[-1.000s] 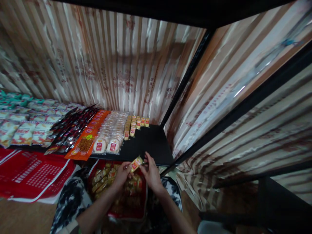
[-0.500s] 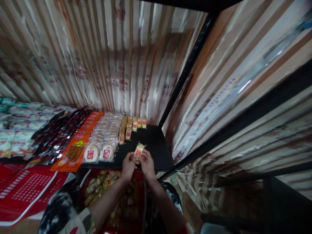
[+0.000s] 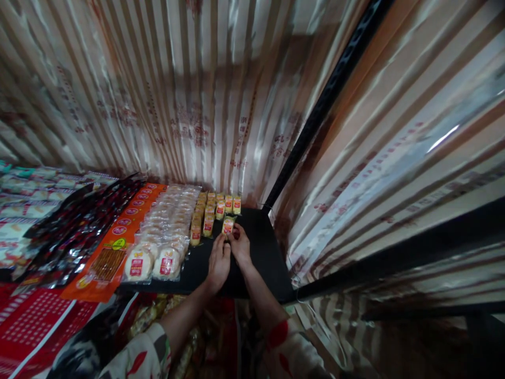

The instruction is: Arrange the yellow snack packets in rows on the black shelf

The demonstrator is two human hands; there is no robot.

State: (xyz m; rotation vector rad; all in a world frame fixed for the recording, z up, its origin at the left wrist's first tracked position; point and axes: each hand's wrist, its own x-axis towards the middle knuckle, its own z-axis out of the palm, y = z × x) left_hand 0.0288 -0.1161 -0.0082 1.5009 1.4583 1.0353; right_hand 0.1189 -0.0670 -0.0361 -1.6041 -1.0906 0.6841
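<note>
A small yellow snack packet (image 3: 228,226) with a red and white label is held at its near end, over the black shelf (image 3: 256,247). My right hand (image 3: 240,247) pinches its right side. My left hand (image 3: 219,259) has its fingers closed together at the packet's lower left edge; the fingertips are partly hidden. Just beyond and to the left stand rows of similar yellow packets (image 3: 208,225). Farther left lie two rows of round white crackers (image 3: 168,263) in clear wrappers.
Left of the crackers are an orange bag of stick snacks (image 3: 108,260), dark shiny packets (image 3: 74,231) and white packets (image 3: 16,231). Below the shelf are a red basket (image 3: 47,316) and loose yellow packets (image 3: 148,318). A black post (image 3: 311,137) rises at the shelf's back right corner.
Both hands have moved forward over the shelf with the yellow packet, from its front edge towards the standing rows. The view has shifted slightly.
</note>
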